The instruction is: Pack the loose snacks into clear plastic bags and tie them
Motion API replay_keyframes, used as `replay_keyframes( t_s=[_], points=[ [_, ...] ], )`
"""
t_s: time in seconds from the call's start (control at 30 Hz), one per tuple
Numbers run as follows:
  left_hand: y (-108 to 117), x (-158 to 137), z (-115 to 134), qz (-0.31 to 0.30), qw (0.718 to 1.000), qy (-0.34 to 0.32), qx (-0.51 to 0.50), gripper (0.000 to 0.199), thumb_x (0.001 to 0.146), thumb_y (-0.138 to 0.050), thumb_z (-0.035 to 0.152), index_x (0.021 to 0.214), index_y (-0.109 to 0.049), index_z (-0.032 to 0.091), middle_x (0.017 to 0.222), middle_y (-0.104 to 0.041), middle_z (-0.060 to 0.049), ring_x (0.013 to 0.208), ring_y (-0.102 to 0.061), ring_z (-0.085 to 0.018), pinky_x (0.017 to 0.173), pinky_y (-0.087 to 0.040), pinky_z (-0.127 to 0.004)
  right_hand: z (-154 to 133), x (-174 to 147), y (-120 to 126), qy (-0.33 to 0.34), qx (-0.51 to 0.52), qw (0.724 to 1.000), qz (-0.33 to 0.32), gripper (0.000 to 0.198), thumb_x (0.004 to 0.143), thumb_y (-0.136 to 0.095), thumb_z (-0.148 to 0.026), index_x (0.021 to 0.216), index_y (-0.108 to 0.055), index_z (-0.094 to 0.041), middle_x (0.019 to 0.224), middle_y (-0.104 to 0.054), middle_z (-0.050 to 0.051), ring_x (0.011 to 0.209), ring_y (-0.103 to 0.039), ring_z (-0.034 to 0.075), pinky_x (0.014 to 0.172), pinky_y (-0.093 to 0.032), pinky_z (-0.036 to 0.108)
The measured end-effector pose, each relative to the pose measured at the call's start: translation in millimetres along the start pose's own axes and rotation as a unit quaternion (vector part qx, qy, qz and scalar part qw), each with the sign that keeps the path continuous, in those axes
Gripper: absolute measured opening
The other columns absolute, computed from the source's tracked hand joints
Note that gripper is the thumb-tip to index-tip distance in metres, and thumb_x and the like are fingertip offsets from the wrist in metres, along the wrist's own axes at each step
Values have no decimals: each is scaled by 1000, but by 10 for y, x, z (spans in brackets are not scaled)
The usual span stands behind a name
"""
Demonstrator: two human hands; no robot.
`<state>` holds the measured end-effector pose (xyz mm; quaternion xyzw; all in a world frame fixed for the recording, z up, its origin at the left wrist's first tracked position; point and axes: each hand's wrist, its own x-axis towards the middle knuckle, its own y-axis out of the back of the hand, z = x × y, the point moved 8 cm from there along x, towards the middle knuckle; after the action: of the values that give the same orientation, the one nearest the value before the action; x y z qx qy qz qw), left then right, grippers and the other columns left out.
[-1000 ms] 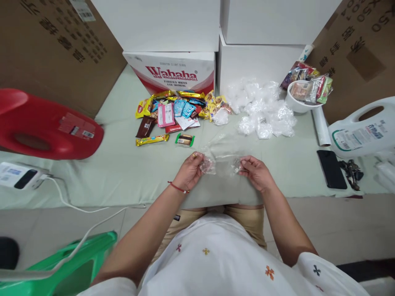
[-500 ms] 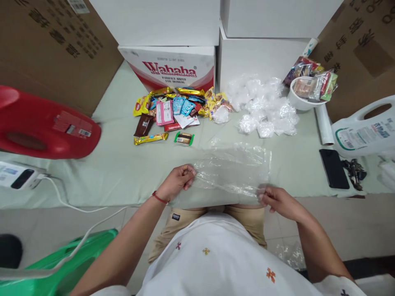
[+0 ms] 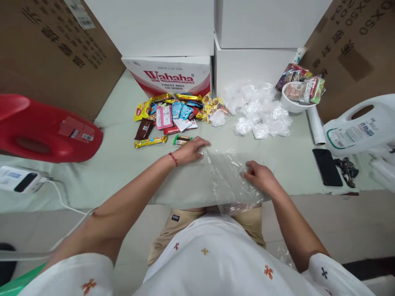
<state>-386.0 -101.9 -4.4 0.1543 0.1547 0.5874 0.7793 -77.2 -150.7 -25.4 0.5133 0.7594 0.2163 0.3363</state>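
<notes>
A clear plastic bag (image 3: 226, 181) lies crumpled at the front of the cloth-covered table, its lower end hanging over the edge above my lap. My right hand (image 3: 259, 176) is closed on the bag's right side with bent fingers. At the bag's upper left corner is my left hand (image 3: 189, 152), fingers apart and the index finger stretched out to the right. Just behind it, partly covered by the hand, sits a small green-ended snack pack (image 3: 182, 139). A yellow snack bar (image 3: 150, 142) lies to its left.
Behind lies a pile of wrapped snacks (image 3: 173, 115), with crumpled clear plastic bundles (image 3: 259, 109) to its right. A white bowl of packets (image 3: 293, 106), a phone (image 3: 327, 167), keys (image 3: 348, 170) and a white jug (image 3: 361, 127) stand right. A red jug (image 3: 46, 131) and power bank (image 3: 21, 179) are left.
My left hand has moved up and right, its fingers spreading. My right hand has moved up and left. The bag, stretched flat between both hands before, is now bunched and droops over the edge.
</notes>
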Motion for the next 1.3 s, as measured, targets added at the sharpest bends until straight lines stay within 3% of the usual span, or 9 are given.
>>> replay_keyframes(
  t_s=[0.1,0.2,0.3,0.43,0.8,0.9,1.03,1.2,1.3],
  points=[
    [232,-122,257,137,982,-72,112,53,61,-70,12,113,-73,22,123,-66,-11,115,-59,-30,108,-44,-47,61,-8,-91,-14,54,998,36,14,83,-66,-36,87,-68,-23,74,-68,0,68,-60,18,64,-44,29],
    [209,-487,619,267,930,-151,204,39,80,-57,14,116,-70,20,117,-66,-13,116,-57,-31,106,-42,-48,184,-6,-41,-31,131,989,68,20,83,-64,-42,84,-66,-22,73,-63,-1,65,-54,16,62,-42,28],
    [-448,-653,872,101,916,-255,293,40,89,-54,17,126,-67,21,123,-69,-13,111,-60,-28,97,-44,-45,279,17,13,-45,178,980,79,27,81,-67,-47,85,-65,-21,72,-60,-2,62,-49,14,59,-41,27],
    [-988,-600,677,-53,882,-231,408,44,92,-51,11,133,-66,17,104,-76,-12,97,-61,-26,83,-40,-42,339,42,138,-54,186,976,99,34,77,-69,-53,83,-65,-20,66,-56,-3,59,-46,13,58,-40,26],
    [-259,-558,122,-19,938,-176,298,27,84,-52,6,72,-71,23,104,-80,-2,119,-61,-25,100,-42,-45,742,137,394,-86,169,967,172,35,80,-66,-54,88,-64,-20,69,-58,-2,57,-48,14,56,-43,27],
    [-218,-584,-26,-36,947,-144,284,25,75,-51,5,71,-69,23,111,-80,0,128,-59,-26,109,-40,-50,556,96,524,-49,43,975,211,36,85,-61,-51,97,-68,-18,87,-64,6,72,-57,19,71,-51,34],
    [-256,-571,-128,-53,963,-94,247,23,77,-49,10,79,-69,23,114,-79,-1,129,-61,-24,121,-32,-52,-55,-233,710,43,-73,940,330,44,95,-53,-50,120,-67,-16,124,-60,18,100,-60,26,82,-54,40],
    [-236,-478,-84,-1,968,-51,245,37,97,-44,32,122,-70,22,116,-76,-7,111,-67,-23,111,-42,-46,-537,-330,23,67,-77,992,73,46,98,-56,-55,128,-65,-21,114,-70,10,79,-63,20,71,-50,33],
    [-288,-405,-36,0,954,-34,299,43,102,-41,41,127,-72,25,108,-75,-8,108,-66,-26,102,-43,-46,-585,-369,-338,39,-102,994,-29,26,96,-65,-41,112,-70,-22,101,-73,5,78,-64,19,69,-46,31]
  ],
)
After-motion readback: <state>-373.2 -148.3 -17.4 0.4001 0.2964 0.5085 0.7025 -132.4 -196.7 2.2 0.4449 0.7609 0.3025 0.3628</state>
